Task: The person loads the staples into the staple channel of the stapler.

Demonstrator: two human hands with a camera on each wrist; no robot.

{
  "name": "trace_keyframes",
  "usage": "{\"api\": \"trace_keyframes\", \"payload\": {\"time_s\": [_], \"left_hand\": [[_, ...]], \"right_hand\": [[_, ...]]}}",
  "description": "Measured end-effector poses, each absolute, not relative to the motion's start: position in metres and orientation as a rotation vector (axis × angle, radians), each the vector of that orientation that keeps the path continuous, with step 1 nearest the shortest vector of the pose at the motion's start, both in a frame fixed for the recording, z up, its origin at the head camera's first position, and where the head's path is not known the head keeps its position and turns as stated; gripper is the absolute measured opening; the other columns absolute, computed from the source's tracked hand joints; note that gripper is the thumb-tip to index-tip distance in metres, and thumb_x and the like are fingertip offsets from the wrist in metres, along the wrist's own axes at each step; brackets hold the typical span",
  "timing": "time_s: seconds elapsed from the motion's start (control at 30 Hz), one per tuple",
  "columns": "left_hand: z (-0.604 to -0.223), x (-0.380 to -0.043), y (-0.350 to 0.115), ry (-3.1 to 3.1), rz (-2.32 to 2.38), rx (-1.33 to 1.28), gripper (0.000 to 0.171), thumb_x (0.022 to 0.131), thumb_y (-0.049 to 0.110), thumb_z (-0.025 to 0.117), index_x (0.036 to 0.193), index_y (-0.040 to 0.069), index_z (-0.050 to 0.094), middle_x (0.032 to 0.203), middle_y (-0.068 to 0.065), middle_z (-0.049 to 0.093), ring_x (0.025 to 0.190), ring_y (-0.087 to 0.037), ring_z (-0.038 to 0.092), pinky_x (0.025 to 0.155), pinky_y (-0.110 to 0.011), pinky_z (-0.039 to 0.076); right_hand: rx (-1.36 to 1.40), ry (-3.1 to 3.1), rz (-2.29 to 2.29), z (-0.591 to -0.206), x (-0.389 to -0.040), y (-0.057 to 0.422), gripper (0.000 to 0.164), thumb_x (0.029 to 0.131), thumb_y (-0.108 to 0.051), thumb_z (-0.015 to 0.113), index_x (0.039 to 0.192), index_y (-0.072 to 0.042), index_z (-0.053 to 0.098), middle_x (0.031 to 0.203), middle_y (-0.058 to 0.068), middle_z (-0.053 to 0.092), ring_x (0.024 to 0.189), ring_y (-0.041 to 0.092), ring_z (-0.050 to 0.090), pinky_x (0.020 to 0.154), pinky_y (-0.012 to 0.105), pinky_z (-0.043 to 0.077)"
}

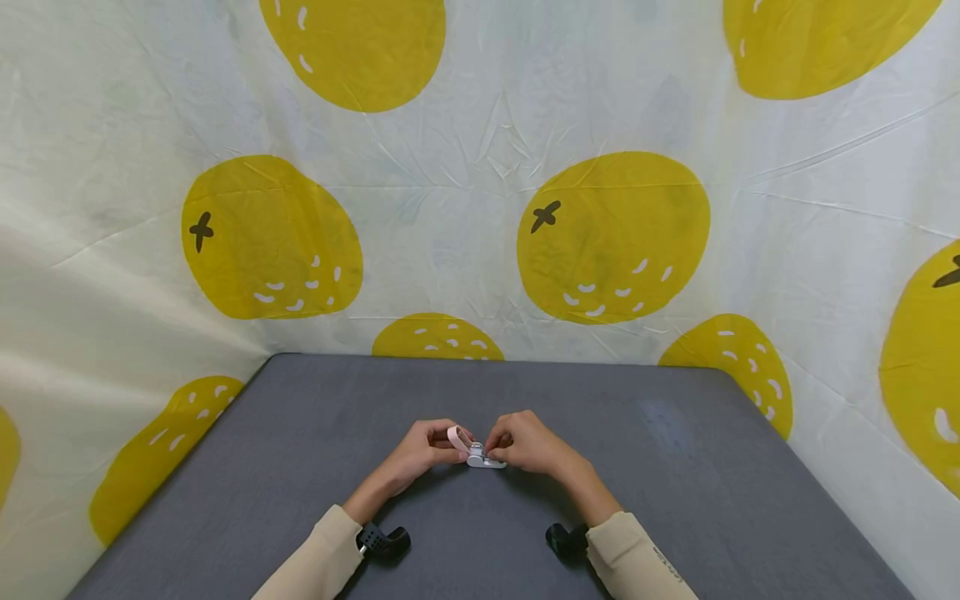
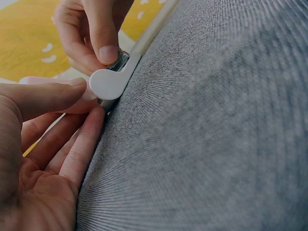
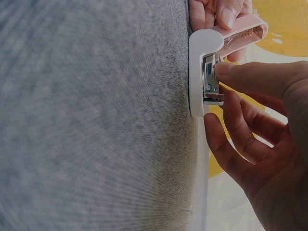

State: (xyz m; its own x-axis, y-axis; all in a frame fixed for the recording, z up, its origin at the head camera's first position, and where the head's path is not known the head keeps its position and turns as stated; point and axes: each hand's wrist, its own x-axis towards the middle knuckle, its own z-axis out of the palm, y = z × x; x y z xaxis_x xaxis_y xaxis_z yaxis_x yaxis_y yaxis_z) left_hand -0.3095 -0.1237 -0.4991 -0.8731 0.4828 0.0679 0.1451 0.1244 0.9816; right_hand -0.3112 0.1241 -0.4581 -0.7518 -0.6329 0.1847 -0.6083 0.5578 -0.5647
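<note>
A small white and pink stapler sits on the dark grey table in front of me. Its pink top arm is swung up and back from the white base, baring the metal staple channel. My left hand grips the raised pink arm near the hinge, thumb on one side and fingers on the other. From the opposite side my right hand pinches at the metal channel; its thumb presses the channel's edge, with the index fingertip close to the channel's end.
The grey cloth-covered table stretches away to a white curtain printed with yellow fruit. More curtain hangs along both sides. Black wrist straps show at the sleeve cuffs.
</note>
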Motion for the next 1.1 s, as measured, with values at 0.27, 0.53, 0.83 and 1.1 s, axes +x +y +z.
{"api": "trace_keyframes", "payload": {"time_s": [0.27, 0.53, 0.83, 1.1], "left_hand": [[-0.5008, -0.3105, -0.1239, 2.136, 1.811, 0.61, 0.031, 0.092, 0.013, 0.078, 0.122, 0.004, 0.072, 0.122, -0.018, 0.073, 0.099, -0.014, 0.073, 0.083, -0.025, 0.059], [-0.5, -0.3106, -0.124, 2.13, 1.817, 0.619, 0.03, 0.091, 0.01, 0.078, 0.12, 0.003, 0.073, 0.121, -0.019, 0.074, 0.098, -0.014, 0.073, 0.082, -0.026, 0.06], [-0.5015, -0.3086, -0.126, 2.122, 1.824, 0.65, 0.031, 0.092, 0.01, 0.078, 0.121, 0.002, 0.072, 0.122, -0.019, 0.073, 0.098, -0.013, 0.073, 0.082, -0.026, 0.059], [-0.5045, -0.3079, -0.128, 2.119, 1.825, 0.688, 0.03, 0.092, 0.009, 0.078, 0.121, 0.002, 0.072, 0.122, -0.021, 0.073, 0.098, -0.014, 0.073, 0.082, -0.025, 0.059]], "right_hand": [[-1.09, 2.735, -0.963, -0.4567, -0.3117, 0.1244, 0.006, 0.091, -0.008, 0.078, 0.089, -0.011, 0.083, 0.087, -0.002, 0.073, 0.069, 0.001, 0.055, 0.06, 0.02, 0.048], [-1.107, 2.716, -0.982, -0.4554, -0.3117, 0.1256, 0.008, 0.09, -0.005, 0.078, 0.09, -0.011, 0.084, 0.087, -0.001, 0.074, 0.07, 0.002, 0.057, 0.061, 0.021, 0.049], [-1.013, 2.681, -1.036, -0.4564, -0.31, 0.1262, 0.011, 0.088, -0.001, 0.077, 0.093, -0.01, 0.082, 0.093, 0.002, 0.076, 0.077, 0.007, 0.067, 0.062, 0.023, 0.053], [-0.97, 2.738, -0.969, -0.4568, -0.3087, 0.1291, 0.017, 0.082, -0.002, 0.083, 0.096, -0.012, 0.08, 0.094, 0.001, 0.074, 0.084, 0.013, 0.07, 0.071, 0.026, 0.055]]}}
